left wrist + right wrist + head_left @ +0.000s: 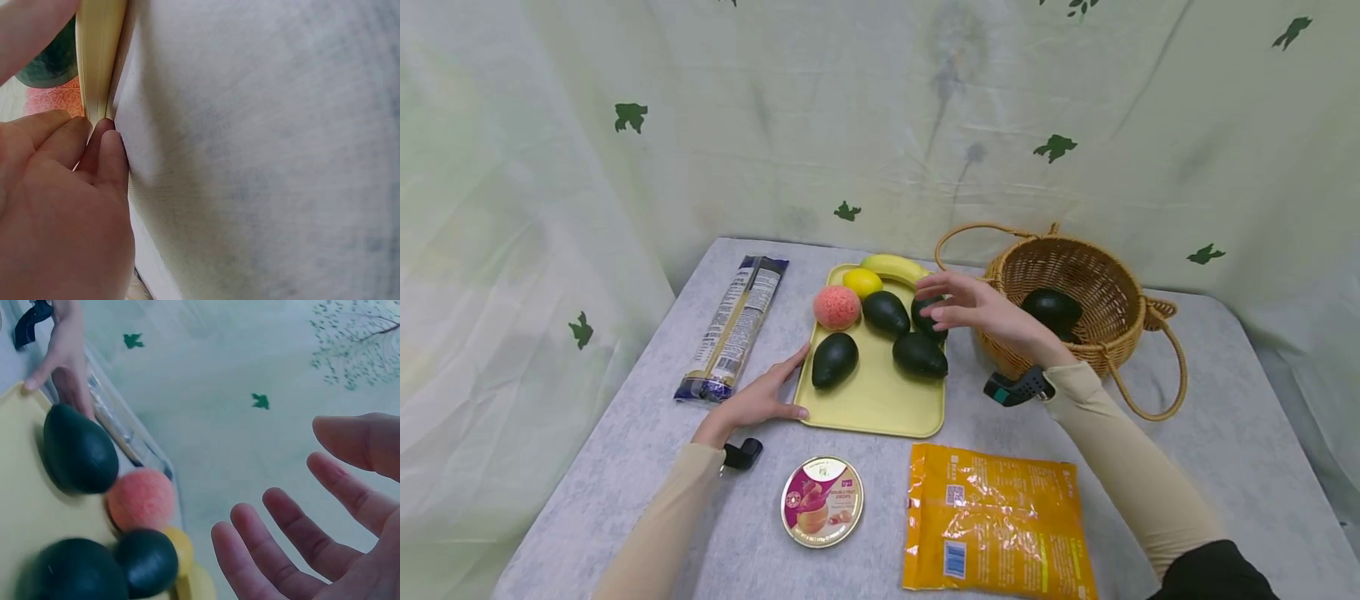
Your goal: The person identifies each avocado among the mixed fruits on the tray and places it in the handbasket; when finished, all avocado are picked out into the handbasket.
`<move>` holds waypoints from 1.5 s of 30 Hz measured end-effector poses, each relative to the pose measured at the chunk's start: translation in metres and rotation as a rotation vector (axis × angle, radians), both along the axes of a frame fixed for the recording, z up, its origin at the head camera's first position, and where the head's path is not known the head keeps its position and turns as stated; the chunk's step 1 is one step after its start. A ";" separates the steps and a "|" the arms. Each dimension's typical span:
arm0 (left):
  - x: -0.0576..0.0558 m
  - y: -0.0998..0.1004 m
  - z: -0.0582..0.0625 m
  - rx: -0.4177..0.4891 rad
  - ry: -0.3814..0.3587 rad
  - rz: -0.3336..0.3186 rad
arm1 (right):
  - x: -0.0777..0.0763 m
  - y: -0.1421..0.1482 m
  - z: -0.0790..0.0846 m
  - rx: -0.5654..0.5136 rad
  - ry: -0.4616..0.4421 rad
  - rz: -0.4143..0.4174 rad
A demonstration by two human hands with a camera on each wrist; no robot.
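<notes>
My left hand (pixel 758 398) rests against the left side of a yellow tray (pixel 872 408), thumb at the near corner and fingers along the edge. In the left wrist view its fingertips meet the tray's rim (pixel 97 62). Above the tray's right side hovers my right hand (pixel 970 308), fingers spread and nothing in them; it partly hides a dark avocado (pixel 922 321). Several avocados lie on the tray, one (pixel 835 361) nearest my left hand. Behind it sit a pink textured ball (pixel 837 307), a lemon (pixel 862 282) and a banana (pixel 895 267).
Right of the tray stands a wicker basket (pixel 1116 292) with looped handles, a dark avocado (pixel 1052 310) inside. A long printed packet (pixel 733 329) lies to the left. Nearer me are a round tin (pixel 822 502) and an orange bag (pixel 1000 525). A patterned curtain (pixel 880 125) hangs behind.
</notes>
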State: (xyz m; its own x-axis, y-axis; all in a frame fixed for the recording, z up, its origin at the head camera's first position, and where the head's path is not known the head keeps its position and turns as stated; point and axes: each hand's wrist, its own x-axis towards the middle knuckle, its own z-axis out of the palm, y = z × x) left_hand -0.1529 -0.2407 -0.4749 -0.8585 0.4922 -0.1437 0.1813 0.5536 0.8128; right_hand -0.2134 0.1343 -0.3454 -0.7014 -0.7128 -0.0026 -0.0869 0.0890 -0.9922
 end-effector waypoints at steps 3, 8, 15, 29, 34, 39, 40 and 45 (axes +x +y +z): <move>0.000 0.000 0.000 0.007 0.002 0.002 | 0.000 -0.022 -0.010 -0.001 -0.021 0.031; 0.001 0.001 0.001 0.016 0.001 -0.001 | -0.002 -0.053 -0.026 0.008 -0.021 0.050; 0.001 0.001 0.003 0.015 -0.003 0.001 | -0.009 -0.079 -0.047 0.077 0.089 0.083; 0.001 -0.001 -0.002 0.010 0.017 -0.005 | -0.011 -0.111 -0.079 0.207 0.280 0.110; 0.000 -0.002 -0.001 -0.001 -0.007 0.003 | -0.010 -0.120 -0.087 0.238 0.300 0.078; 0.001 -0.001 0.000 0.002 -0.020 0.006 | -0.007 -0.130 -0.093 0.301 0.306 0.017; 0.001 -0.001 0.000 0.003 -0.023 0.007 | -0.006 -0.131 -0.093 0.315 0.301 0.001; 0.000 -0.001 0.000 0.006 -0.026 0.009 | -0.001 -0.138 -0.094 0.345 0.266 -0.060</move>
State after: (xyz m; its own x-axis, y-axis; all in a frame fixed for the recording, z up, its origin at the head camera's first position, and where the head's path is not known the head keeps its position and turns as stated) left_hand -0.1525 -0.2414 -0.4754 -0.8590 0.4851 -0.1635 0.1546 0.5502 0.8206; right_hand -0.2142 -0.0037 -0.4391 -0.7498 -0.6599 -0.0471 -0.3196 0.4236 -0.8476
